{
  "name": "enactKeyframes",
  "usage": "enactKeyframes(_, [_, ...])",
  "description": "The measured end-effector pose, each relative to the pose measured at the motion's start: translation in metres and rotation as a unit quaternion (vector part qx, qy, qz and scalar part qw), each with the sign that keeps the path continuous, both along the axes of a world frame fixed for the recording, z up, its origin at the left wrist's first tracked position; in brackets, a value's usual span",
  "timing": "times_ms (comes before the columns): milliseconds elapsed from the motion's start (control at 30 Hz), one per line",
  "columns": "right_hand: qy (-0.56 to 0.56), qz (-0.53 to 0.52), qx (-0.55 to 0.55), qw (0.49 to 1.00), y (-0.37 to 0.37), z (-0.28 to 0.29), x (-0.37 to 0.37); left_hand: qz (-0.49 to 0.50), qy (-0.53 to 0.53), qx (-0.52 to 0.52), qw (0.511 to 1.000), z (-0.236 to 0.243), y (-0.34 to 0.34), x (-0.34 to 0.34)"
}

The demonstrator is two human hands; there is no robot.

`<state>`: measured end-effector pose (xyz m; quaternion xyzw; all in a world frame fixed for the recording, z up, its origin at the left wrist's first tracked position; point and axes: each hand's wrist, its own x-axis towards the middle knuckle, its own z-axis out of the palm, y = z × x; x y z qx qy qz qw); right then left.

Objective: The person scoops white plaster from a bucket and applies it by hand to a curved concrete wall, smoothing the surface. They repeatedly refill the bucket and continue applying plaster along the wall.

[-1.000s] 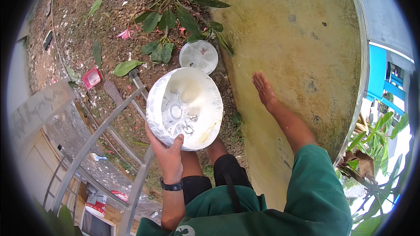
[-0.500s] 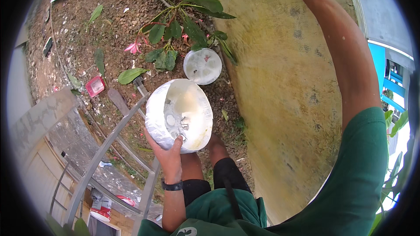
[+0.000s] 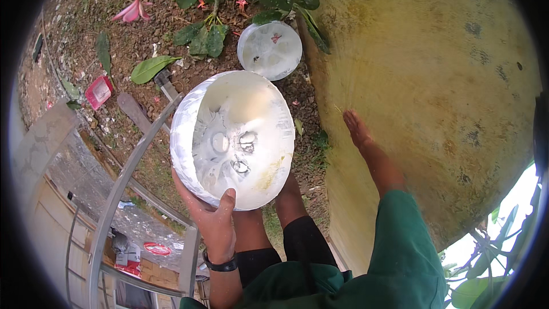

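My left hand (image 3: 213, 217), with a dark band at its wrist, grips the near rim of a round, translucent plastic tub (image 3: 189, 143). The thumb lies over the rim and the fingers are underneath. White smears coat the tub's outside; inside, a moulded round base with dark marks shows, and a yellowish stain sits near the right rim. The tub is tilted toward me. To the right, my right hand (image 3: 358, 129) is close to the yellow-stained wall (image 3: 423, 91), seen nearly edge-on with its fingers stretched out. I cannot tell whether it touches the wall.
A second round whitish container (image 3: 270, 51) stands on the soil beyond the tub. A metal ladder (image 3: 123, 186) rises at my left. Nearby lie a small red tray (image 3: 99, 92) and a brown sandal-like piece (image 3: 133, 111). Leafy branches with a pink flower (image 3: 135, 10) hang at the top.
My right hand has come down from the top edge along the wall toward me. The tub in my left hand appears larger and tilted more toward the view. The view has shifted.
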<state>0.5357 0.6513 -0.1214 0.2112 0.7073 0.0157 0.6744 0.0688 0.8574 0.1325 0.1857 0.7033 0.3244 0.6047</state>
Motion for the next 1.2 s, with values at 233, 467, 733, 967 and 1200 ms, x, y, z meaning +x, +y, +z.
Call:
enactKeyframes(233, [-0.050,0.114,-0.120,0.985,-0.177,-0.024,0.003,-0.020,0.037,-0.079,0.996,-0.054,-0.047,-0.010])
enactKeyframes(467, [0.053,-0.027,0.271,0.961,0.237,-0.024,-0.009,0.014,0.013,-0.044,0.999,-0.023,-0.073,0.013])
enactKeyframes(733, [0.025,0.024,0.129,0.991,0.061,-0.072,-0.013,0.049,0.028,-0.033,0.998,-0.024,-0.115,0.012])
enactKeyframes(967, [-0.001,-0.004,-0.203,0.979,-0.259,-0.043,-0.014,0.103,0.014,-0.079,0.991,-0.054,-0.172,-0.006])
enactKeyframes(1200, [0.068,0.015,0.244,0.967,0.119,-0.036,0.007,0.111,0.018,-0.057,0.992,-0.028,-0.187,-0.024])
